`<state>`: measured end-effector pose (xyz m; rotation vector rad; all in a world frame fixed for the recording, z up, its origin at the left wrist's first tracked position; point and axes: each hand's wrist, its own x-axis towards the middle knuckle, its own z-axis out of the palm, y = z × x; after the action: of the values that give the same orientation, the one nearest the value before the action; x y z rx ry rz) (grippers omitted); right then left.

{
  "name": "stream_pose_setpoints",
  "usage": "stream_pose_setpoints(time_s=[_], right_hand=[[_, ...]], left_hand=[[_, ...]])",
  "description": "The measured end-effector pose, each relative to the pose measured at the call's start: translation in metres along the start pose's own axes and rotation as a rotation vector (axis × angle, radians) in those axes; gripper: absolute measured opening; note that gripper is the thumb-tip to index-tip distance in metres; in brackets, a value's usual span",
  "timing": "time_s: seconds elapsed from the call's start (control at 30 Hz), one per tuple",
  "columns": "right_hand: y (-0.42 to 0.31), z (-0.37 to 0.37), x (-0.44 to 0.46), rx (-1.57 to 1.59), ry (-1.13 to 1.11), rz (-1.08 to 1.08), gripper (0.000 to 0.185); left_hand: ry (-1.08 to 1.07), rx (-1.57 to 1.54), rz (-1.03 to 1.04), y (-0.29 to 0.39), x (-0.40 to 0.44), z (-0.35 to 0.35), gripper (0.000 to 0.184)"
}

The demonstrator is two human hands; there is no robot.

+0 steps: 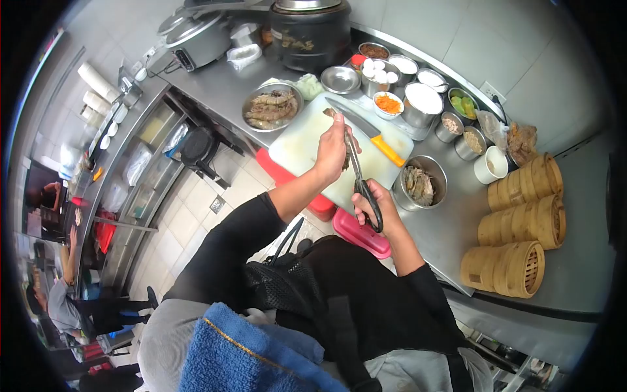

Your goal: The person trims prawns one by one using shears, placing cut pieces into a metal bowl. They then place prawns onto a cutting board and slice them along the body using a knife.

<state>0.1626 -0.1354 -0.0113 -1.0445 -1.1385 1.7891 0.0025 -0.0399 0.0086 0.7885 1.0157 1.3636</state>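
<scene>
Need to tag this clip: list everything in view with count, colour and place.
Scissors: 1, black handles, in right hand
Held shrimp: 1, brownish, in left hand
Cutting board: 1, white, on counter
Knife: 1, yellow handle, on board
Shrimp bowl: 1, silver, left of board
Shrimp pot: 1, silver, right of board
Ingredient containers: several, silver and white, along wall
Steamers: 3 stacks, tan, counter's right end
Cooker: 1, grey, back left
Large pot: 1, black, counter's back
Tub: 1, pink, near side of board
Towel: 1, blue, foreground
Other person: 1, grey top, far left
Other clutter: uncounted, mixed, mostly far left
Hands: 2, black sleeves, at board
</scene>
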Motion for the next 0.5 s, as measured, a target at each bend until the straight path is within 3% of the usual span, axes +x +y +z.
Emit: stream_pose_setpoints(time_s=[0.23,0.37,0.5], right_hand=[[0.002,-0.003,-0.012,-0.059,-0.015,0.085,0.030],[0.008,-0.005,-0.003,-0.004,-0.034,0.024,0.029],[-0.008,0.002,-0.013,-0.133,-0.009,0.109,0.031]], left_hand=[[0.003,-0.095,0.044,-0.004,-0.003,-0.004,0.058],[-0.007,0.048,-0.042,-0.010,-0.006,-0.005,0.059],[-0.073,0.059,0.087,-0.014,-0.005,-0.006,0.061]])
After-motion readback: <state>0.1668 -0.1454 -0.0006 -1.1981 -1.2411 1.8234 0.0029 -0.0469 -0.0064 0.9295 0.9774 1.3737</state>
